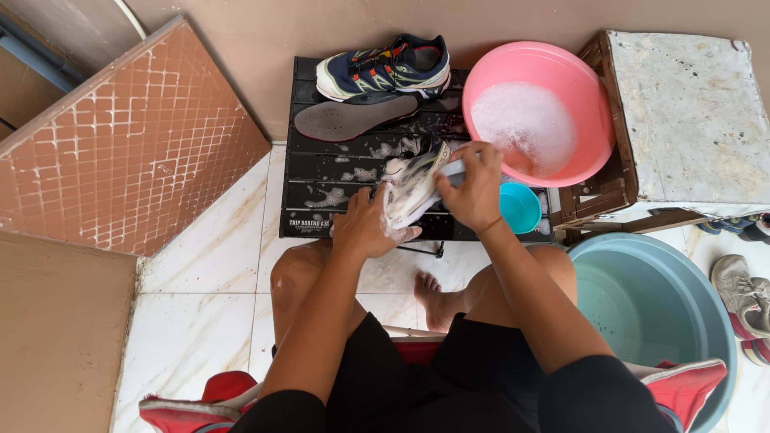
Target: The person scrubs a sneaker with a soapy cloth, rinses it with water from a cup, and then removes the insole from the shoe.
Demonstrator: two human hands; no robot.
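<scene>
White marble-look floor tiles [208, 240] meet a beige wall, and on them stands a low black slatted counter [321, 172] streaked with suds. Across its front edge lies a soapy white-and-grey running shoe [411, 183], tilted on its side. The left hand [365, 224] is wrapped around the shoe's near end, holding it down against the slats. The right hand [473, 188] is closed on what looks like a pale scrubbing brush [454, 168] pressed to the shoe's upper part; the bristles are hidden, so the tool's kind is a guess.

Scrubbing well here seems to call for a firm left-hand hold so the slippery shoe does not skid off the edge, and for short strokes that follow the mesh and seams rather than cross them. The foam hides the dirt, so turning the shoe to check each side would help.

Just beside the right hand sits a small turquoise plastic cup [520, 206], and behind it a round pink plastic basin [581, 88] of foamy water. Further back lie a navy-and-yellow trail shoe [385, 68] and a grey insole [353, 118], well apart from the scrubbing.
</scene>
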